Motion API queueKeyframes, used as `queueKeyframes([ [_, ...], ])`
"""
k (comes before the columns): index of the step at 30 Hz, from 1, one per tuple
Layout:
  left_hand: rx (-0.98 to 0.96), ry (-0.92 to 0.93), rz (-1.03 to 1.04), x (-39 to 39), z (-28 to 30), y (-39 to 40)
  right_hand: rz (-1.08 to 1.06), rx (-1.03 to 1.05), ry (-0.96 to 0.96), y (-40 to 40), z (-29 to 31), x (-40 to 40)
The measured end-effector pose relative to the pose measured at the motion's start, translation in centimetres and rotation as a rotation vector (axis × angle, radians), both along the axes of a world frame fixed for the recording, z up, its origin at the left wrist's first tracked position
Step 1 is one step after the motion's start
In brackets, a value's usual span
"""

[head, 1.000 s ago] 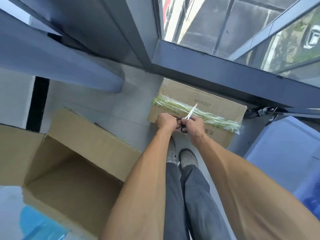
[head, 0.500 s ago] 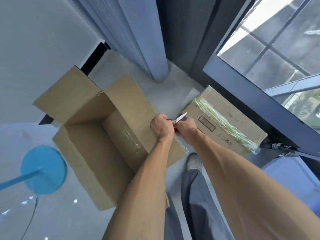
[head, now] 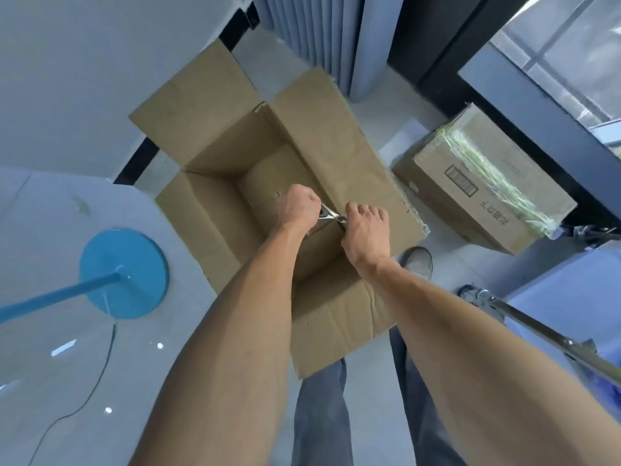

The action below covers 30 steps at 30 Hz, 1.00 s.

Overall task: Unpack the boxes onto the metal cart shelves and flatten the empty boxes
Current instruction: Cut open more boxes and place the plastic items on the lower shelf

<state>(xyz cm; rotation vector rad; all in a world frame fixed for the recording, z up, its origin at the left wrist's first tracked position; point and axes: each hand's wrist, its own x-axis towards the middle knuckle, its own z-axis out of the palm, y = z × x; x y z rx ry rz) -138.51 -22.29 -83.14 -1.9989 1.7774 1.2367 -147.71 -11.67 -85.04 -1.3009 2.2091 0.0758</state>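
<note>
While both hands meet over the open box [head: 215,196], the view has swung away from the sealed box [head: 484,183], which filled the centre a second ago and now lies to the right by the window frame. The left hand [head: 299,205] and the right hand [head: 366,230] are close together, each curled round an end of the scissors [head: 331,215]; the blades show between them, and whether they are parted cannot be told. A second ago the same two hands held the scissors at the sealed box's taped seam.

Directly beneath the hands, the open box stands on the floor with all four flaps spread outward. Its interior, where visible, shows bare cardboard and no contents. The near flap lies against the person's trouser legs. The shift indicates that work has passed from the sealed box to the empty one; the probable step is cutting the bottom tape so the box can be flattened.

To the left, a blue disc base [head: 124,274] with its pole rests on a pale floor area. To the lower right, a metal bar [head: 537,327], possibly part of the cart, crosses the corner.

Farther right, the sealed box keeps its greenish tape intact and remains to be unpacked.
</note>
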Motion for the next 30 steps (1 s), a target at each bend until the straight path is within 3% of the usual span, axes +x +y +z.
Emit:
queueKeyframes([
  [3,0.041,0.061,-0.003,1.3,0.5,-0.7,-0.17,0.024,-0.143,-0.9,-0.4,2.0],
  [9,0.16,0.196,0.098,2.7,-0.1,-0.2,-0.267,0.03,-0.208,-0.3,-1.2,4.9],
  [13,0.296,0.339,0.122,0.6,-0.9,0.5,-0.35,0.011,-0.152,0.9,-2.6,3.2],
  [16,0.162,0.329,0.099,-2.2,-1.5,1.0,-0.361,-0.049,-0.117,1.9,-3.3,1.5],
  [18,-0.054,0.211,0.114,-3.5,-2.1,1.5,-0.435,-0.063,-0.106,2.4,-3.5,0.8],
  [20,-0.132,0.098,0.188,-4.0,-2.5,2.4,-0.583,-0.053,-0.12,2.9,-3.3,0.1],
  [23,0.092,-0.006,0.147,-4.0,-4.6,4.9,-0.784,-0.058,-0.148,3.7,-3.1,-1.0],
  [26,0.332,-0.053,0.157,-3.5,-6.9,8.3,-0.842,-0.06,-0.152,4.7,-3.8,-2.5],
  [30,0.396,0.019,0.297,-3.3,-8.9,11.9,-0.974,-0.032,-0.164,5.8,-4.9,-3.7],
])
